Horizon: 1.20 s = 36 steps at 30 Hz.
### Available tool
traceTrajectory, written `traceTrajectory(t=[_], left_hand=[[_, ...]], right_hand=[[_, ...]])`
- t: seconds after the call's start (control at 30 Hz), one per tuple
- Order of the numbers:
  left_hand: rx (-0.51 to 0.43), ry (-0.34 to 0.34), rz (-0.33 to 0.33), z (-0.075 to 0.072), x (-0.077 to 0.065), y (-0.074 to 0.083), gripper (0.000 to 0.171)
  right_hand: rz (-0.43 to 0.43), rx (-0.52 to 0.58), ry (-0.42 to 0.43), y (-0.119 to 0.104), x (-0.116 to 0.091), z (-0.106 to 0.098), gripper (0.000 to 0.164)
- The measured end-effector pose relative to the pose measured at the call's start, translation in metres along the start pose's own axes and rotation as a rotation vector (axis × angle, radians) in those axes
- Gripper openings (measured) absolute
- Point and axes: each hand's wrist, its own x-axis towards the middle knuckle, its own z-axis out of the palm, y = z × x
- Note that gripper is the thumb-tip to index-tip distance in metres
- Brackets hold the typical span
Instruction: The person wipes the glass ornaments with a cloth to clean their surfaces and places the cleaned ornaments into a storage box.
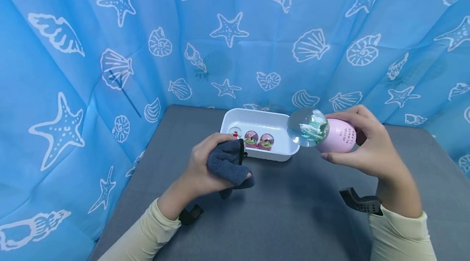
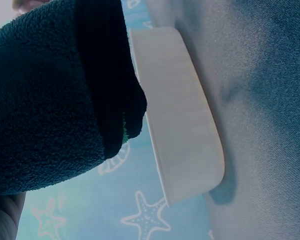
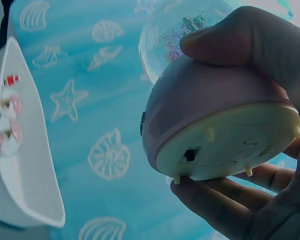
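Observation:
In the head view, my right hand (image 1: 374, 147) grips the pink base of a large snow globe (image 1: 337, 135), tilted on its side with the clear dome toward the left. The right wrist view shows the underside of that snow globe (image 3: 225, 145), with small feet and a dark square opening, thumb and fingers around it. My left hand (image 1: 200, 167) holds a folded dark grey-blue cloth (image 1: 227, 163), apart from the globe. That cloth (image 2: 45, 95) fills much of the left wrist view and covers most of the fingers.
Behind the hands stands a white rectangular tub (image 1: 271, 155) holding three small snow globes (image 1: 267, 140) along its near left side. A grey cloth (image 1: 264, 228) covers the table. A blue curtain (image 1: 235, 61) with white shells and starfish hangs at the back and left.

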Motion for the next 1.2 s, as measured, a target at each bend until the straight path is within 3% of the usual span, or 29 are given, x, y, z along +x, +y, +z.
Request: traceTrajectory(t=[0.17,0.47,0.8,1.2], left_hand=[[0.010,0.003,0.001,0.000,0.000,-0.001,0.072],[0.022,-0.009,-0.031,0.001,-0.001,-0.001,0.078],[-0.016,-0.071,-0.034,0.001,-0.003,0.000,0.086],[-0.014,-0.071,-0.052,0.001,-0.002,0.003,0.095]], right_hand=[[-0.106,0.058,-0.065,-0.011,0.002,0.013,0.087],[-0.179,0.140,-0.135,-0.025,0.003,0.037,0.087],[-0.181,0.191,-0.210,-0.031,0.003,0.065,0.081],[-0.181,0.194,-0.212,-0.034,0.003,0.075,0.080]])
